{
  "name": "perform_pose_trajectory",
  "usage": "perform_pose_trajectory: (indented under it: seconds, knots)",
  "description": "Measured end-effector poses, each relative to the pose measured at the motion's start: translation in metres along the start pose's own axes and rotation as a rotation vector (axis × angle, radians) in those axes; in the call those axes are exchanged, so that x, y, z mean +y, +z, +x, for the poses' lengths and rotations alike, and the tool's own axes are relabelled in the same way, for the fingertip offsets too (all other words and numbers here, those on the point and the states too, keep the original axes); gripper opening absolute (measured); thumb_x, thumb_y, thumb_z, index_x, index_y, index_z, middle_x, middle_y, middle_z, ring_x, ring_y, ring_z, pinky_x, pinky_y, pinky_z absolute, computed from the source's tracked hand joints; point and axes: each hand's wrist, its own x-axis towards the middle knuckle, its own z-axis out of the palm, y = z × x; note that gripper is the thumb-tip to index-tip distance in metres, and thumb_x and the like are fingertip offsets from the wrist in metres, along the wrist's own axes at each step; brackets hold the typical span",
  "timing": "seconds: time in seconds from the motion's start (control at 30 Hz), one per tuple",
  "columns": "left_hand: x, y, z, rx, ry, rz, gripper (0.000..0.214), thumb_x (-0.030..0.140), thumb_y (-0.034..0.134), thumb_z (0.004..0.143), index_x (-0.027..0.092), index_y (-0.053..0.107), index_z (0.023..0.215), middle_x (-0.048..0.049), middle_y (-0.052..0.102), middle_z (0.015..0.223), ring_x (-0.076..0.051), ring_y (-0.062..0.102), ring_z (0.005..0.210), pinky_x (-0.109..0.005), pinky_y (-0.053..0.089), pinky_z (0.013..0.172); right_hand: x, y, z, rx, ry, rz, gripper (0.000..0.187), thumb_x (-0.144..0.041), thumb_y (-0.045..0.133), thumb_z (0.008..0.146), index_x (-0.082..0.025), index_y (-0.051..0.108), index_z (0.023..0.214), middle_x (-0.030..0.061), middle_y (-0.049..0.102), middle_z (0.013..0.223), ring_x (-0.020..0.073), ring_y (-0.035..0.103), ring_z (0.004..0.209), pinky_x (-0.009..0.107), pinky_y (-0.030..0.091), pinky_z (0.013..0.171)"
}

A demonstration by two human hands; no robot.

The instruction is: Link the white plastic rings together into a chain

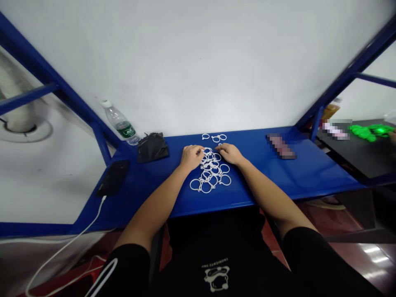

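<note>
Many thin white plastic rings with small eyelets, like curtain rings, lie in a loose overlapping pile (pixel 214 166) on the blue table (pixel 173 198). At the pile's upper left, my left hand (pixel 192 157) is closed, thumb and index finger pinching the edge of a white ring (pixel 211 151). Across from it, my right hand (pixel 230 154) has its fingers curled, the index fingertip pointing toward the same ring. A small white bit shows beside those right fingers; what they hold is mostly hidden. Beyond both hands, a few separate rings (pixel 215 142) lie near the wall.
On the left stand a water bottle (pixel 125 128), a black plastic bag (pixel 152 147) and a black phone (pixel 113 178) with a white cable (pixel 74 238). A blurred pinkish item (pixel 281 146) lies right. Bright green things (pixel 368 132) lie on a neighbouring dark table, with blue frame posts between.
</note>
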Motion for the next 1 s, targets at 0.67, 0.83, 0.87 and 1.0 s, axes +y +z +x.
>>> perform_pose_trajectory:
  seconds: [0.67, 0.83, 0.87, 1.0]
  knots:
    - [0.0018, -0.0046, 0.0026, -0.052, -0.039, -0.009, 0.029, 0.005, 0.054, 0.084, 0.023, 0.075, 0.079, -0.003, 0.079, 0.091, -0.025, 0.071, 0.096, -0.042, 0.052, 0.097, -0.0019, -0.0004, -0.0009, 0.082, -0.003, 0.169, 0.031, -0.014, 0.045, 0.087, -0.019, 0.075, 0.094, 0.0035, 0.079, 0.092, 0.0203, 0.071, 0.085, 0.03, 0.052, 0.086]
    - [0.0018, -0.0045, 0.0021, -0.025, -0.084, 0.0, 0.026, 0.005, 0.059, 0.085, 0.023, 0.077, 0.084, -0.0039, 0.08, 0.096, -0.026, 0.072, 0.1, -0.043, 0.053, 0.098, -0.0071, 0.0021, -0.0046, 0.1, -0.061, 0.263, 0.046, -0.012, 0.045, 0.083, -0.017, 0.065, 0.124, 0.0053, 0.08, 0.101, 0.021, 0.072, 0.09, 0.031, 0.054, 0.087]
    - [0.0014, -0.0043, 0.0018, -0.019, -0.084, -0.016, 0.027, 0.004, 0.059, 0.085, 0.023, 0.078, 0.09, -0.0036, 0.081, 0.099, -0.026, 0.073, 0.102, -0.043, 0.053, 0.1, -0.0077, 0.0022, -0.0051, 0.101, -0.078, 0.263, 0.044, -0.011, 0.045, 0.083, -0.017, 0.066, 0.122, 0.0058, 0.079, 0.105, 0.021, 0.072, 0.094, 0.032, 0.054, 0.09]
    - [0.0, -0.0023, 0.0003, -0.024, -0.059, -0.115, 0.043, 0.002, 0.059, 0.086, 0.023, 0.074, 0.121, -0.0029, 0.08, 0.116, -0.023, 0.073, 0.112, -0.04, 0.054, 0.106, -0.0059, 0.002, -0.005, 0.185, -0.043, 0.164, 0.035, -0.016, 0.047, 0.087, -0.018, 0.072, 0.112, 0.0073, 0.077, 0.105, 0.0225, 0.071, 0.093, 0.034, 0.054, 0.093]
